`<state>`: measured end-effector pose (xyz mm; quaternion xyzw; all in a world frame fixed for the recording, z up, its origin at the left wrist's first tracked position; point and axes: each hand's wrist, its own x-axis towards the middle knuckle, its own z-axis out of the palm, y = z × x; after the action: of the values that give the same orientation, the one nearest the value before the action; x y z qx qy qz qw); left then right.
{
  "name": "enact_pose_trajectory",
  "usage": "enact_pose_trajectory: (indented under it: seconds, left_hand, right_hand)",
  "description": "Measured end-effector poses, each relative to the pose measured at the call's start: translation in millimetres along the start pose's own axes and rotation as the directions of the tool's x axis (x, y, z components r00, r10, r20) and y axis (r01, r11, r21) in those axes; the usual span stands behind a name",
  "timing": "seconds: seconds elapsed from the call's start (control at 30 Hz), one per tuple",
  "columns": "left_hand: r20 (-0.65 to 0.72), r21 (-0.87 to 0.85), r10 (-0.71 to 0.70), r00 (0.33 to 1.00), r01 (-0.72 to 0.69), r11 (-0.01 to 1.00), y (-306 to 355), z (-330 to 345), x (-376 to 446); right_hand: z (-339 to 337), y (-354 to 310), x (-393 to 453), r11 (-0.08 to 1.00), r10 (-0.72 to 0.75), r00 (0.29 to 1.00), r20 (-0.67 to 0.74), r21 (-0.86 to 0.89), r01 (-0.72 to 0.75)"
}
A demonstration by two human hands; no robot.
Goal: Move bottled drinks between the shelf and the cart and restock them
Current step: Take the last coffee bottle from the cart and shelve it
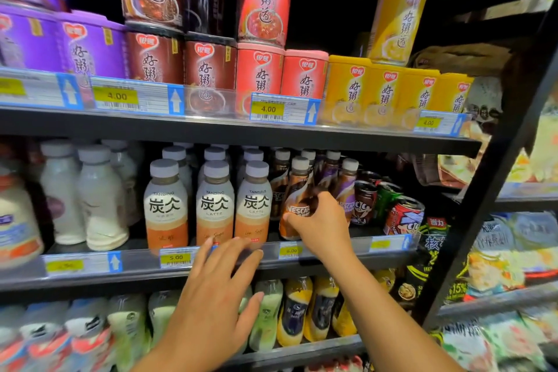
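Gripping a Nescafé bottle (297,202) on the middle shelf (332,251) with the right hand (320,223); left hand (217,290) hovering near, fingers spread wide, holding nothing.

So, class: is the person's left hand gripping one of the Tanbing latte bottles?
No: the left hand hovers open below the Tanbing latte bottles, touching none.

This is a shop aisle. Dark metal shelves (241,133) carry rows of porridge cans (259,75) above, bottled latte drinks (215,205) in the middle, and yellow price tags (267,109) reading 4.00 and 5.00 clipped along the shelf edges. Snack packets (498,263) fill the rack on the right.
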<state>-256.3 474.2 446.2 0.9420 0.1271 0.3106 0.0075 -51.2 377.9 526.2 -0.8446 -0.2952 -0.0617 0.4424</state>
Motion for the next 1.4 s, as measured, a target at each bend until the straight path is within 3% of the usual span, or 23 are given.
enact_pose_trajectory:
  seconds: [0.5,1.13,1.4]
  left_hand:
    - [0.056,0.028,-0.018,0.998,0.017,0.999,3.2,-2.8,-0.3]
    - [0.076,0.052,-0.027,0.997,0.023,0.998,8.7,-11.4,0.6]
    - [0.106,0.092,-0.071,0.992,0.061,0.994,20.0,-16.9,4.7]
  right_hand:
    - [12.3,-21.6,-3.9,0.973,-0.027,0.999,0.037,-0.227,0.035]
    - [12.5,-11.6,-5.3,0.978,-0.051,0.998,0.047,-0.198,0.060]
    - [-0.3,-13.4,-7.5,0.986,-0.089,0.988,0.123,-0.133,0.106]
